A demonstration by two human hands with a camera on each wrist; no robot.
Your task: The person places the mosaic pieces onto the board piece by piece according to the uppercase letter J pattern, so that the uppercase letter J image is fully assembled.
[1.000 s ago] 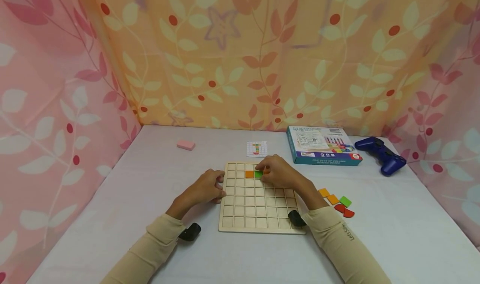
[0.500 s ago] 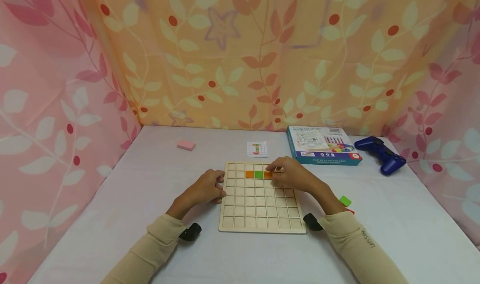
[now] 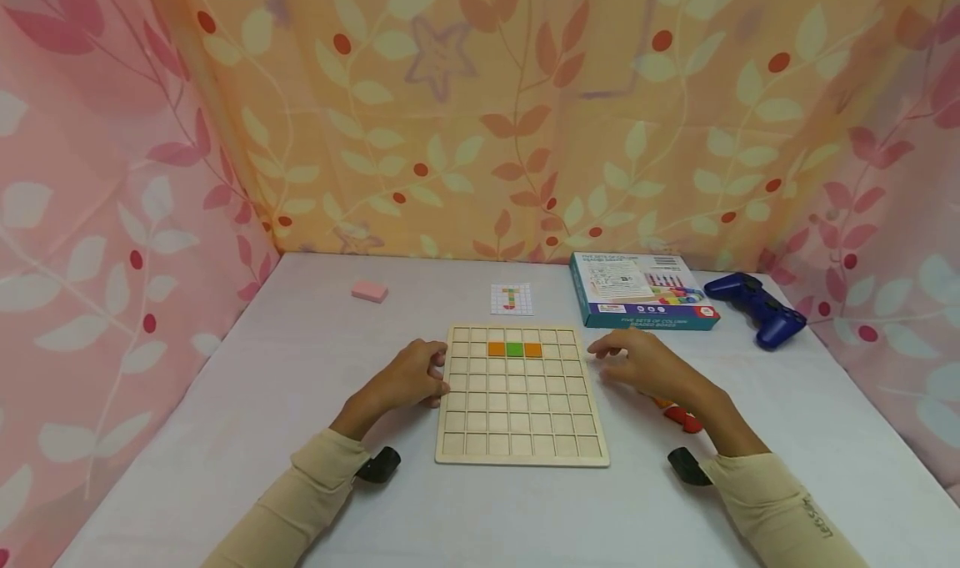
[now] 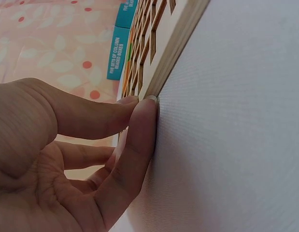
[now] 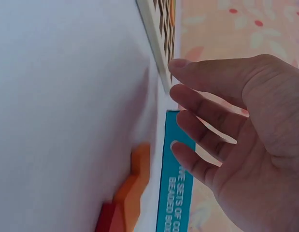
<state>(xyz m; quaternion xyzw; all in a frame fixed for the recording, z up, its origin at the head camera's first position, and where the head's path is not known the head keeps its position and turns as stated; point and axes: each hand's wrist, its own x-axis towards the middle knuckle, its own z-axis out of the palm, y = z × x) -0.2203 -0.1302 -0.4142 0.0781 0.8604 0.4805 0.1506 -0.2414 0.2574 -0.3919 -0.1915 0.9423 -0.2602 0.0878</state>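
A square wooden grid board point(image 3: 522, 422) lies on the white cloth. In one of its upper rows sit an orange tile point(image 3: 497, 349), a green tile point(image 3: 514, 349) and another orange tile point(image 3: 532, 349), side by side. At the board's left edge, my left hand point(image 3: 408, 376) grips the rim with curled fingers, thumb and fingertip on it in the left wrist view. My right hand point(image 3: 648, 368) hovers just right of the board, fingers loosely bent and holding nothing. Beneath it lie loose red pieces point(image 3: 684, 419) and orange tiles point(image 5: 126, 195), partly hidden by the hand in the head view.
Behind the board lies a small pattern card point(image 3: 512, 299). A teal and white box point(image 3: 645, 293) stands at the back right, beside a blue game controller point(image 3: 756, 309). A pink block point(image 3: 370, 291) is at the back left. Floral curtains point(image 3: 420, 134) enclose the table.
My right hand has let go of the right-hand orange tile and moved off the board to the right, over the loose pieces. The left hand stays at the board's edge.
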